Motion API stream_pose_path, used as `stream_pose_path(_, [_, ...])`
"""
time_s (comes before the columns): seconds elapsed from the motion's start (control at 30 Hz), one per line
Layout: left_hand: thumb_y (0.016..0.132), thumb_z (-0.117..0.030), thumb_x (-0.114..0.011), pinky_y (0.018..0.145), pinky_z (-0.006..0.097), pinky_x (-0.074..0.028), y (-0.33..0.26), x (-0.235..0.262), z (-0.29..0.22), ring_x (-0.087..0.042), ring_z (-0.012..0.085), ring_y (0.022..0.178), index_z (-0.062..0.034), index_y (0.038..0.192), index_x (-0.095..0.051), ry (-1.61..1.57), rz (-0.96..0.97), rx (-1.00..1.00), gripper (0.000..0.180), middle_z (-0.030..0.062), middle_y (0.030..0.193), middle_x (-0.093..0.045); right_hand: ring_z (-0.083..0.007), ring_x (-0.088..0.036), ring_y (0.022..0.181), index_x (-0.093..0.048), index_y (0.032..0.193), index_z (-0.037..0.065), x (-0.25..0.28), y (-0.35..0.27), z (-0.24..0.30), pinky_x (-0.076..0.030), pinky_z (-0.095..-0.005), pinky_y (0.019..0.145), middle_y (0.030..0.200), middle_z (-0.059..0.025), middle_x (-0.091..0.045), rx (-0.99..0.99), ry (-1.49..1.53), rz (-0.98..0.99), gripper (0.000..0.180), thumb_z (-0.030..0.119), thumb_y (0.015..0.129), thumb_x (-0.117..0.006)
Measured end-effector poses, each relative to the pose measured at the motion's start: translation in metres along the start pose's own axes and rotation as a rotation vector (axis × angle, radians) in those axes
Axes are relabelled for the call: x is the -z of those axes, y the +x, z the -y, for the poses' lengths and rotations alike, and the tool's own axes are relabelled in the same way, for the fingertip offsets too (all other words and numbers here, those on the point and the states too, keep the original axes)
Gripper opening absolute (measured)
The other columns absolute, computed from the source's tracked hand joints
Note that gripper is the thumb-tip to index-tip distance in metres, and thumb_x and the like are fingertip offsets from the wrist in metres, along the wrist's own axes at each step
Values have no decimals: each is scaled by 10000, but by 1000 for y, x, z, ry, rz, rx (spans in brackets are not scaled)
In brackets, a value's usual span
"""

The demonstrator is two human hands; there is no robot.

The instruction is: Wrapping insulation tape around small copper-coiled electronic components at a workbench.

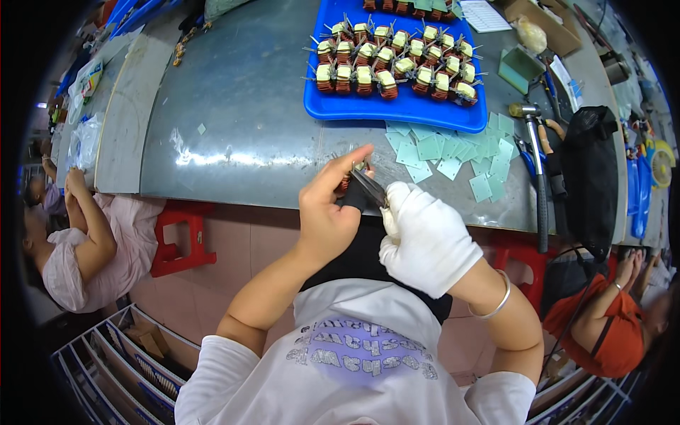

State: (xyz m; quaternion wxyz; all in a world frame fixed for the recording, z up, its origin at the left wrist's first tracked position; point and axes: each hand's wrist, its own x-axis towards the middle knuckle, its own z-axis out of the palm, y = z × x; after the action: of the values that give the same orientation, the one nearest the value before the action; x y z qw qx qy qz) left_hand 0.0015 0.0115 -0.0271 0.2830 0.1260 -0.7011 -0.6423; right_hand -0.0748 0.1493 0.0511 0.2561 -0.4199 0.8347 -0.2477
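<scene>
My bare left hand is closed around a small copper-wound coil, mostly hidden by the fingers, at the table's front edge. My right hand wears a white glove and grips a pair of pliers. The pliers' jaws reach up to the coil's top beside my left index finger; whether they clamp a lead there, I cannot tell. Beyond my hands, a blue tray holds rows of similar coils with pale yellow tops and grey leads. Thin green square plates lie scattered before the tray.
On the right lie a hammer, more hand tools, a black bag and an upright green block. A cardboard box stands farther back. People sit at both sides, one by a red stool. Wire racks stand behind me.
</scene>
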Motion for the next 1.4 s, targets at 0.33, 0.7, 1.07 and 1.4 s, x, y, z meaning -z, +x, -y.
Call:
stream_pose_path(0.33, [886, 9, -615, 755, 265, -568, 16, 26, -33, -650, 155, 948, 50, 1405, -385, -384, 273, 457, 569, 204, 1153, -638, -375, -568, 855, -520, 1024, 12, 19, -8, -33, -484, -457, 739, 900, -175, -552, 256, -92, -82, 361, 84, 684, -620])
stream_pose_path(0.7, [901, 17, -628, 765, 259, -557, 17, 27, -43, -620, 144, 1000, 58, 1351, -454, -349, 469, 528, 484, 135, 1159, -638, -375, -562, 763, -544, 977, 36, 28, 2, -51, -476, -432, 681, 821, -163, -551, 365, 124, 33, 327, -3, 655, -582])
stream_pose_path(1.07, [895, 62, -606, 927, 287, -491, 13, 25, -30, -575, 166, 1128, 38, 1408, -409, -288, 572, 272, 550, 144, 1267, -590, -358, -562, 697, -544, 942, -2, 28, 3, -64, -469, -387, 631, 800, -147, -574, 378, 263, 94, 302, -74, 651, -571])
stream_pose_path(1.4, [896, -26, -638, 940, 338, -520, 17, 20, -31, -548, 218, 1154, 23, 1469, -314, -366, 358, 283, 661, 136, 1209, -544, -379, -564, 845, -568, 1051, 8, 10, -16, -44, -477, -435, 754, 913, -169, -566, 181, 148, -275, 359, -45, 696, -572])
